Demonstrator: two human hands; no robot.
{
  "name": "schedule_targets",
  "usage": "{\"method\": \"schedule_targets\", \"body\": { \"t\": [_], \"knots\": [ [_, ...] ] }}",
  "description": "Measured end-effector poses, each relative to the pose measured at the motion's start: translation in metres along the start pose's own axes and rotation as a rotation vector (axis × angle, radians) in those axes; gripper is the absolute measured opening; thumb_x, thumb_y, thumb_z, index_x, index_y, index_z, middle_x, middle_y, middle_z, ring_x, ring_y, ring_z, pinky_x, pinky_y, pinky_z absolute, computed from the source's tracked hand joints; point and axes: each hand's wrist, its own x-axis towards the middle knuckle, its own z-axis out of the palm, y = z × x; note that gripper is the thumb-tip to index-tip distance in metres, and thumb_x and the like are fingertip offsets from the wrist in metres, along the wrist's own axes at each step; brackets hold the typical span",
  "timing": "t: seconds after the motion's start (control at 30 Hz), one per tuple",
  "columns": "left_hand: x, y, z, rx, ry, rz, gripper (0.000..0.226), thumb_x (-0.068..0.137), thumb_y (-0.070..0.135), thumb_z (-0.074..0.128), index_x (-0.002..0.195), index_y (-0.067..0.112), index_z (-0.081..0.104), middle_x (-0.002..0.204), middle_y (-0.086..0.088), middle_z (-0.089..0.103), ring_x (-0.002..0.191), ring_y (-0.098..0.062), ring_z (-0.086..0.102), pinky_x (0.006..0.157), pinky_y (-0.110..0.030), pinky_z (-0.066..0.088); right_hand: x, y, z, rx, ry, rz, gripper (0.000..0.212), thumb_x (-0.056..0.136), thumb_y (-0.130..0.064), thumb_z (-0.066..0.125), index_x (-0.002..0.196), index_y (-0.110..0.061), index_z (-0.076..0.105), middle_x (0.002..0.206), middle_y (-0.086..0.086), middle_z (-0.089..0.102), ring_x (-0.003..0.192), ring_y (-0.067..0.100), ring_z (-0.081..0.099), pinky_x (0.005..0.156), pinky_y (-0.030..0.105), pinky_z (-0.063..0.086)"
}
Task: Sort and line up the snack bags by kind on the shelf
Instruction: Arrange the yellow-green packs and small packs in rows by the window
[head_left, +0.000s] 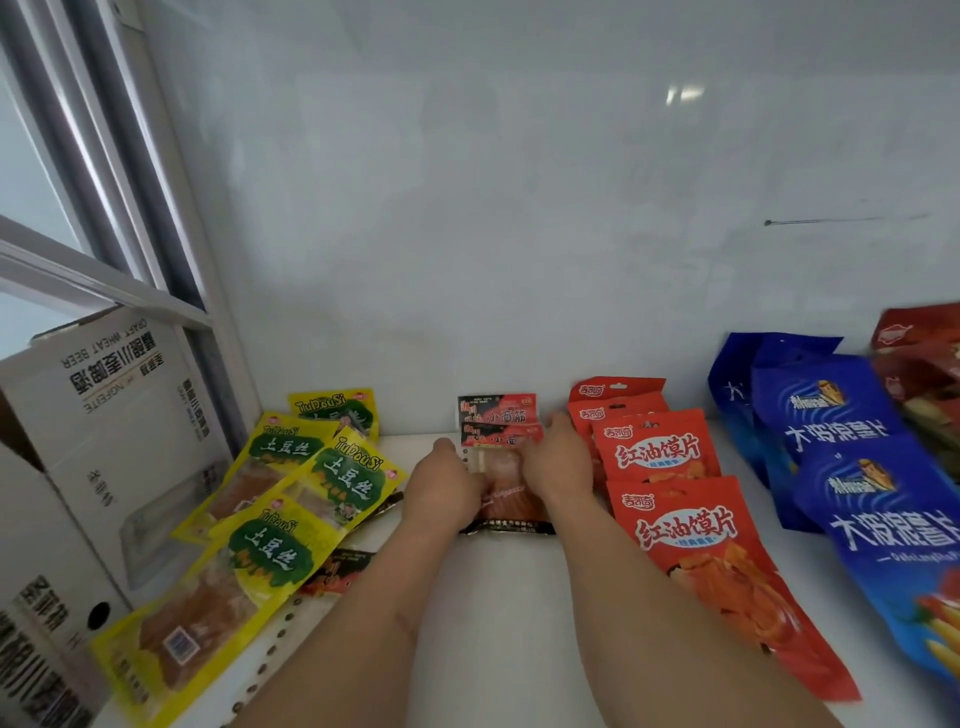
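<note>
On the white shelf (519, 597), a short row of red-and-black gluten snack bags (500, 410) runs toward the back wall. My left hand (447, 483) and my right hand (558, 460) press on the two sides of the front bag (506, 499) of that row. Left of them lie several yellow-green potato-shred bags (283, 525), overlapping and askew. Two more red-and-black bags (340, 569) poke out from under the yellow ones. To the right stands a row of orange-red chip bags (675, 525), then blue chip bags (852, 467).
A white cardboard beer box (109, 431) stands at the shelf's left end beside a window frame. Dark red bags (919, 358) lie at the far right. A white wall closes the back. The shelf's front strip has a line of small holes (270, 649).
</note>
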Motion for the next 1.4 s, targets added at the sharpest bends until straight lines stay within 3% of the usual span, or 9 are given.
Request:
{"method": "schedule_targets", "body": {
  "t": [0.13,0.4,0.63,0.8,0.93,1.07,1.17,1.23,1.4],
  "knots": [
    [-0.005,0.002,-0.008,0.022,0.046,0.063,0.050,0.091,0.022,0.063,0.134,0.003,0.047,0.133,-0.018,0.057,0.121,-0.033,0.056,0.094,-0.035,0.046,-0.001,-0.004,0.005,-0.121,0.037,-0.062,0.037,0.095,-0.025,0.058,0.123,-0.002,0.051,0.121,0.020,0.062,0.109,0.036,0.060,0.086,0.036,0.047],
    [-0.017,-0.024,-0.063,0.021,0.114,0.104,0.049,0.098,0.034,0.058,0.140,0.010,0.050,0.141,-0.013,0.053,0.126,-0.030,0.053,0.100,-0.035,0.045,-0.041,-0.024,0.009,-0.292,0.132,-0.245,0.049,0.098,-0.033,0.050,0.140,-0.008,0.046,0.145,0.017,0.045,0.133,0.034,0.039,0.107,0.040,0.031],
    [-0.024,-0.095,-0.110,0.204,0.254,-0.067,0.054,0.094,0.049,0.052,0.139,0.019,0.052,0.139,-0.011,0.057,0.128,-0.036,0.048,0.104,-0.046,0.043,-0.110,-0.039,0.014,-0.241,0.014,-0.306,0.047,0.099,-0.046,0.045,0.134,-0.015,0.051,0.136,0.009,0.052,0.125,0.029,0.045,0.099,0.040,0.040],
    [-0.023,-0.129,-0.109,0.262,0.155,-0.193,0.079,0.088,0.067,0.045,0.152,0.021,0.035,0.157,-0.011,0.035,0.144,-0.040,0.026,0.114,-0.056,0.027,-0.163,-0.046,0.006,-0.300,-0.192,-0.177,0.073,0.093,-0.068,0.039,0.147,-0.019,0.038,0.147,0.006,0.046,0.131,0.026,0.049,0.092,0.039,0.044],
    [-0.038,-0.134,-0.099,0.283,0.080,-0.225,0.085,0.089,0.070,0.040,0.157,0.024,0.018,0.161,-0.012,0.027,0.145,-0.041,0.025,0.111,-0.056,0.027,-0.193,-0.051,0.005,-0.448,-0.266,-0.140,0.088,0.085,-0.079,0.041,0.149,-0.020,0.029,0.139,0.003,0.055,0.123,0.026,0.057,0.081,0.036,0.042],
    [-0.052,-0.128,-0.095,0.321,0.081,-0.215,0.082,0.092,0.068,0.043,0.157,0.021,0.023,0.163,-0.011,0.021,0.145,-0.040,0.024,0.112,-0.055,0.026,-0.200,-0.056,0.012,-0.429,-0.301,-0.168,0.085,0.086,-0.065,0.059,0.150,-0.022,0.023,0.124,0.001,0.063,0.111,0.024,0.062,0.070,0.032,0.041],
    [-0.056,-0.124,-0.094,0.300,0.071,-0.230,0.088,0.088,0.072,0.046,0.156,0.021,0.024,0.162,-0.013,0.024,0.145,-0.041,0.023,0.113,-0.057,0.025,-0.195,-0.052,0.013,-0.362,-0.279,-0.176,0.075,0.093,-0.046,0.060,0.153,-0.025,0.020,0.118,0.001,0.065,0.108,0.024,0.063,0.074,0.034,0.045],
    [-0.060,-0.120,-0.092,0.297,0.067,-0.219,0.090,0.085,0.076,0.046,0.156,0.024,0.026,0.161,-0.012,0.026,0.145,-0.041,0.024,0.113,-0.057,0.025,-0.188,-0.051,0.009,-0.296,-0.255,-0.162,0.071,0.096,-0.040,0.060,0.154,-0.026,0.022,0.126,0.003,0.064,0.114,0.025,0.061,0.080,0.034,0.047],
    [-0.064,-0.115,-0.093,0.263,0.158,-0.229,0.081,0.093,0.069,0.036,0.156,0.020,0.027,0.161,-0.013,0.027,0.145,-0.039,0.025,0.112,-0.053,0.028,-0.181,-0.044,-0.007,-0.284,-0.225,-0.118,0.070,0.095,-0.058,0.048,0.150,-0.020,0.027,0.140,0.003,0.055,0.123,0.027,0.056,0.081,0.036,0.042]
  ]
}}
